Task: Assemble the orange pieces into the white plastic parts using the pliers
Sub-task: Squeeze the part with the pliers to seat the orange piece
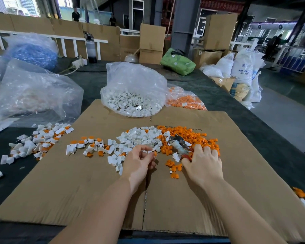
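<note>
Head view shows your tabletop [218, 95], dark and wide, with a flattened cardboard sheet [77, 182] laid across it as your working surface. At the sheet's far edge stands an open clear bag of white plastic parts [132, 101], and just right of it lies a smaller bag of orange pieces [187, 100]. On the cardboard, a loose heap of white plastic parts [139, 138] sits beside a loose heap of orange pieces [192, 136], the two touching in the middle. Off the sheet's left edge lies a pile of assembled white-and-orange parts [37, 140].

The pliers [179, 144] lie on the orange heap, red handles toward you. Your right hand [203, 162] rests palm down over those handles, fingers spread and fairly straight; you cannot tell from here whether it grips them. Your left hand [139, 161] has its fingers curled, pinching a small white part with an orange piece [153, 153] at the fingertips.
</note>
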